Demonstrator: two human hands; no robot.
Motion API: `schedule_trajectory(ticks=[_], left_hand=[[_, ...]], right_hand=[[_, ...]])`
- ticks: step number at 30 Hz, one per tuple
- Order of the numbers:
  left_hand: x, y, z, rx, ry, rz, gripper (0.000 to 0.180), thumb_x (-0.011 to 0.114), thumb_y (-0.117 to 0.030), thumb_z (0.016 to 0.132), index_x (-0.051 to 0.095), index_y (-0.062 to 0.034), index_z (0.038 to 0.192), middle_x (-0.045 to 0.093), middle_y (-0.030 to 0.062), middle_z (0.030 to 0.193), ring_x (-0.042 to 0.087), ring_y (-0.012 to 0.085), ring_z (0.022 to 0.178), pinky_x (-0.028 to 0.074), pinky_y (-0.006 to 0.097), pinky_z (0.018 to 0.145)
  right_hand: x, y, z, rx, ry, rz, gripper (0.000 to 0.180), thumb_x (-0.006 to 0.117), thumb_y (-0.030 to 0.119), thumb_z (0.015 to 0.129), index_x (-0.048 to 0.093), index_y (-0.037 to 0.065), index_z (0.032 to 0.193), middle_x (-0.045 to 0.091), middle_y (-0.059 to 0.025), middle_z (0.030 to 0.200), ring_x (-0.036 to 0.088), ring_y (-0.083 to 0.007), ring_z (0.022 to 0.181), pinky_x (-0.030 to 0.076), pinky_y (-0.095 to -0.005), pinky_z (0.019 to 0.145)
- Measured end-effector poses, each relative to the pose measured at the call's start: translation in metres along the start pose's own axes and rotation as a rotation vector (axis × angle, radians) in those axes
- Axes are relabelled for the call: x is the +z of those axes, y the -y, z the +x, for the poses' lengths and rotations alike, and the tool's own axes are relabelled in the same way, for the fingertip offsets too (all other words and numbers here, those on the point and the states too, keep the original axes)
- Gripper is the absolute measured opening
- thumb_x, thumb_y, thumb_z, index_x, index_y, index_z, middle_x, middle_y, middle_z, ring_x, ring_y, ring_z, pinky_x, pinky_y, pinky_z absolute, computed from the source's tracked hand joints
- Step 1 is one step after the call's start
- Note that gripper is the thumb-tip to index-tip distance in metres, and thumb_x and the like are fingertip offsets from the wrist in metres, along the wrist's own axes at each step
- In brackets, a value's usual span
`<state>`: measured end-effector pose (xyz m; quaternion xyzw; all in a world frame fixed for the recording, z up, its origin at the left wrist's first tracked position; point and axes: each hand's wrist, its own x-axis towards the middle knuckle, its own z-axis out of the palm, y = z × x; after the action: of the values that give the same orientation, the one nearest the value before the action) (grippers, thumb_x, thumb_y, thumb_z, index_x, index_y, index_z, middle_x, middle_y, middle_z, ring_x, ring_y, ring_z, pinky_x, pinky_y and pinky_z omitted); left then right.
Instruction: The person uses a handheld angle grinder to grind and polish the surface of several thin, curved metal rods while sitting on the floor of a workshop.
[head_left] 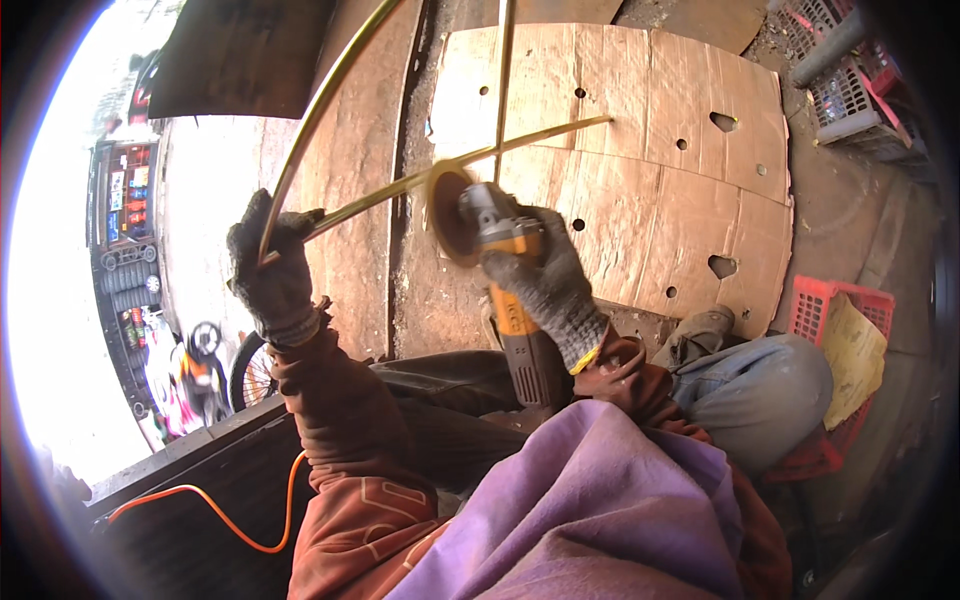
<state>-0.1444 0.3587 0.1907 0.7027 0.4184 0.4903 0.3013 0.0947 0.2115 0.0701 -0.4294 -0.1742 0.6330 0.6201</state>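
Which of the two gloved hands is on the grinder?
The right hand, wrapped around the orange-and-grey grinder; the left hand instead holds the brass-coloured frame near its corner.

Strong daylight came from the open street (50, 290) on the left, burning that side out to near white with a bluish fringe, while the flat black panel (230, 470) at the lower left sank into shadow. The broad, hole-punched tan cardboard sheet (640, 195) was brightly lit, and glints ran along the thin brass-coloured metal strips (318, 105). The round brown grinder disc (452, 215) looked softly blurred, and fisheye distortion curved straight edges toward a dark, hazy rim.
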Motion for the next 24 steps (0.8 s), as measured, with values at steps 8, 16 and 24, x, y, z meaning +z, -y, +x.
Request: schedule_trajectory(ticks=[8,16,24], left_hand=[[-0.005,-0.006,0.005,-0.194,0.125,-0.527,0.050,0.044,-0.032,0.101,0.052,0.0110,0.126,0.060,0.0092,0.079,0.061,0.0266,0.076,0.047,0.059,0.090],[-0.010,-0.004,0.000,-0.170,0.179,-0.656,0.032,0.050,-0.028,0.100,0.060,0.0014,0.103,0.061,0.0154,0.094,0.060,0.0281,0.082,0.049,0.053,0.086],[-0.008,-0.006,0.005,-0.192,0.179,-0.554,0.023,0.053,-0.024,0.099,0.061,-0.0032,0.093,0.060,0.0128,0.091,0.059,0.0261,0.084,0.051,0.046,0.079]], right_hand=[[-0.001,0.011,0.000,-0.062,-0.019,0.035,0.066,0.079,0.028,0.079,0.041,0.002,0.125,0.061,-0.0112,0.098,0.064,-0.0173,0.080,0.058,-0.0305,0.069],[0.027,0.009,-0.018,-0.264,0.079,-0.142,0.070,0.080,0.018,0.076,0.040,0.003,0.132,0.057,-0.0114,0.116,0.060,-0.0175,0.100,0.054,-0.0315,0.085],[-0.004,0.016,-0.006,-0.020,-0.082,-0.127,0.063,0.080,0.022,0.079,0.041,0.001,0.124,0.063,-0.0105,0.098,0.065,-0.0165,0.081,0.058,-0.0308,0.072]])
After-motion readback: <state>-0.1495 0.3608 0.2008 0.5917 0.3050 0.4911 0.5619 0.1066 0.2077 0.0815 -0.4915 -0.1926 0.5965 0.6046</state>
